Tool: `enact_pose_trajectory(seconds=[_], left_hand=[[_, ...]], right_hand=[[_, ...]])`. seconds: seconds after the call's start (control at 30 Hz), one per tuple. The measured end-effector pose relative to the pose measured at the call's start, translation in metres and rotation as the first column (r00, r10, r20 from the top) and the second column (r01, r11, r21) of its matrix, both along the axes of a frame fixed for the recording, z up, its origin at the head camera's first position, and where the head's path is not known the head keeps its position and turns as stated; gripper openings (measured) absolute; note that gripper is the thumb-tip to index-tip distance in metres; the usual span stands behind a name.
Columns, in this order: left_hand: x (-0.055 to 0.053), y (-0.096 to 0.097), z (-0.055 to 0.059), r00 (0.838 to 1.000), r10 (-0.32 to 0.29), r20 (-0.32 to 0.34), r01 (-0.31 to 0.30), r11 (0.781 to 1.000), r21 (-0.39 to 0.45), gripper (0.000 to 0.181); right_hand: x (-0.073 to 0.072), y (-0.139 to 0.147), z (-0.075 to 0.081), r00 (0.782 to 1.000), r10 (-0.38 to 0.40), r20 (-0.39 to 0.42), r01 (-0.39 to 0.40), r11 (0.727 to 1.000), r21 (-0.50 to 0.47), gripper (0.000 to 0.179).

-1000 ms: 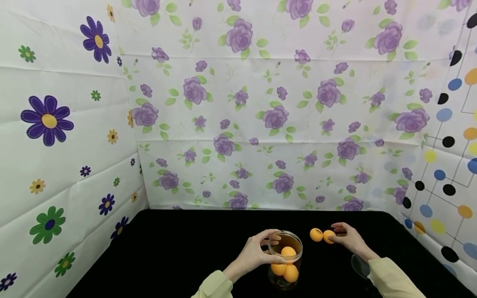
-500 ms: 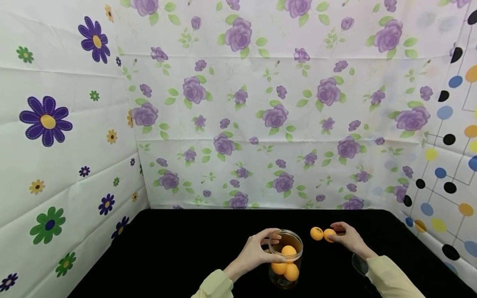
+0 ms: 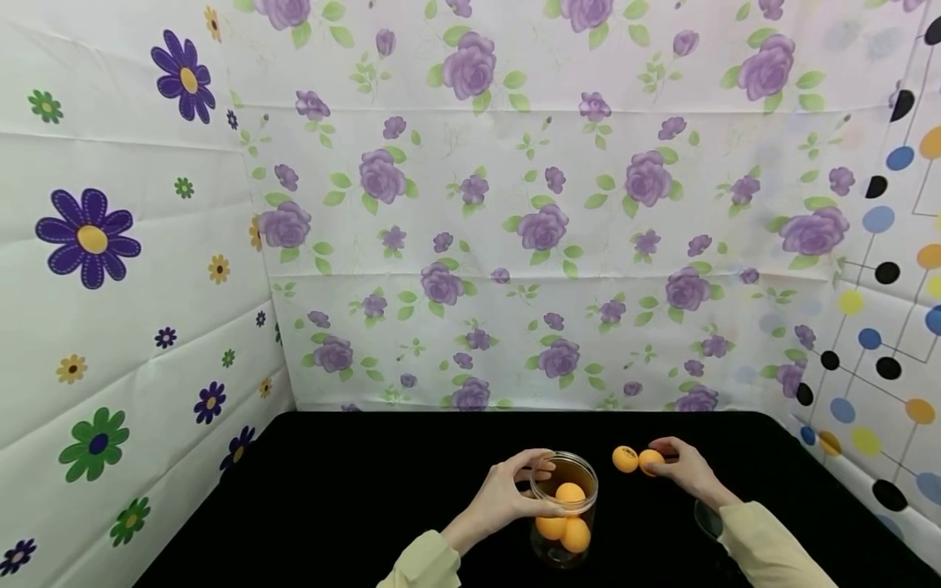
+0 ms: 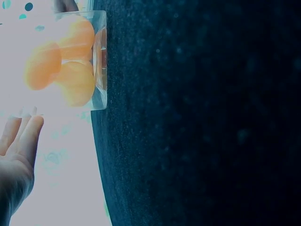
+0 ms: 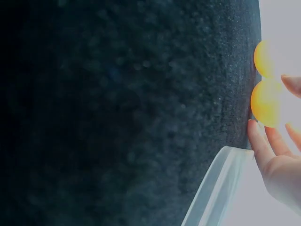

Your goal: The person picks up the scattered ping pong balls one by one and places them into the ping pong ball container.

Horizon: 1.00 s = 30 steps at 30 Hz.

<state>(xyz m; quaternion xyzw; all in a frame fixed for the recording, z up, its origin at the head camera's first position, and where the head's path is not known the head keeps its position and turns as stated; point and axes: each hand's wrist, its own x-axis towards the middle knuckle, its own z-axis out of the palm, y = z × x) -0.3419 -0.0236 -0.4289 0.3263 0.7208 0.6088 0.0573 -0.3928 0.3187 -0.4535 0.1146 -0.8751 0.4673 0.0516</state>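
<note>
My left hand (image 3: pixel 502 496) grips a clear jar (image 3: pixel 562 557) near its rim, with the thumb across the front and the fingers round the far left side. Several orange table tennis balls (image 3: pixel 576 535) lie inside the upright jar, which stands on the black table. To the right of it, two more balls rest side by side. My right hand (image 3: pixel 689 471) has its thumb and fingers round the nearer, right-hand ball (image 5: pixel 265 104). Beside that one sits the other ball (image 3: pixel 625 459), its dark printed mark facing up.
A clear round lid-like disc (image 3: pixel 708 518) lies by my right sleeve, partly hidden under it; its pale edge (image 5: pixel 218 188) shows in the right wrist view. The black tabletop (image 3: pixel 353 490) meets a flowered back wall (image 3: pixel 500 343) and patterned side walls.
</note>
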Motion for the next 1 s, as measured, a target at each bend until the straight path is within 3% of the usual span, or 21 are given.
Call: enact_pose_trajectory(seconds=[0.7, 1.0], left_hand=[[0.0009, -0.0005, 0.0003, 1.0, -0.006, 0.011, 0.006, 1.0, 0.01, 0.056], [0.0023, 0.0003, 0.0015, 1.0, 0.013, 0.008, -0.013, 1.0, 0.0, 0.057]], right_hand=[[-0.0016, 0.0026, 0.0005, 0.997, -0.063, 0.042, 0.064, 0.998, -0.013, 0.045], [0.0018, 0.0031, 0.0029, 0.996, -0.082, 0.02, 0.082, 0.996, -0.023, 0.046]])
